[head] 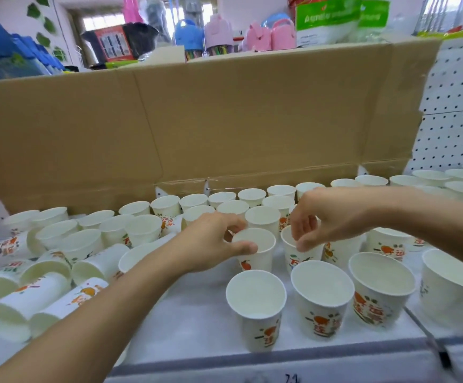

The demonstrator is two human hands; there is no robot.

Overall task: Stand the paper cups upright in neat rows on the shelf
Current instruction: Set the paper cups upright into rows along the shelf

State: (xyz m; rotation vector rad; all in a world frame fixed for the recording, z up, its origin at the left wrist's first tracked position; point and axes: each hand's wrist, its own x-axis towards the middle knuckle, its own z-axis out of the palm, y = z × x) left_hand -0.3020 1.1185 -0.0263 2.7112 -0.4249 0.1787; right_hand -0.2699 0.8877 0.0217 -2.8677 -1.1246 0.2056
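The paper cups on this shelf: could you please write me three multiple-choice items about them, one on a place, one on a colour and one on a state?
1. The toppled cups lie: A. left of the left arm; B. at the right end; C. on the cardboard.
2. The fruit print on the cups is: A. blue; B. orange; C. purple.
3. The cup gripped by the left hand is: A. on its side; B. upside down; C. upright.
Answers: 1 A, they are heaped at the left of the shelf; 2 B, orange fruit shows on the front cups; 3 C, its open mouth faces up.
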